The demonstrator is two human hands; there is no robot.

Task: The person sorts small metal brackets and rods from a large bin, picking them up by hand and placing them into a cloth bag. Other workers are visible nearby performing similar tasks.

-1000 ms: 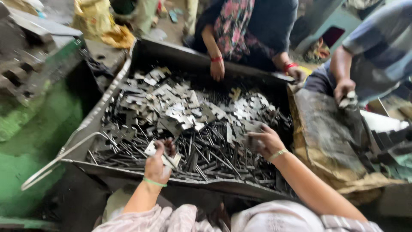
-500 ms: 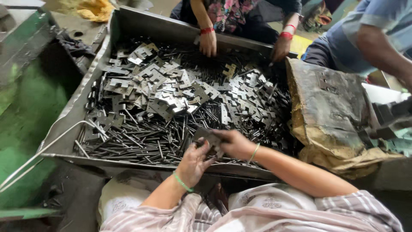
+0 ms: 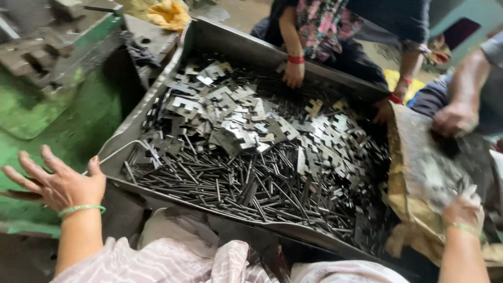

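With left hand point(image 3: 60, 183) spread open, empty, and right hand point(image 3: 463, 209) gripping the brown sack point(image 3: 424, 173), better hold it firmly beside the metal tray point(image 3: 157, 99) edge

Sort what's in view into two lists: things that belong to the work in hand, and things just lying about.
In the work:
- large grey metal tray
- flat notched silver metal stampings
- thin dark metal strips
- worn brown sack, under the right hand
- left hand, open, off the tray

Lying about:
- green machine body
- crumpled yellow cloth
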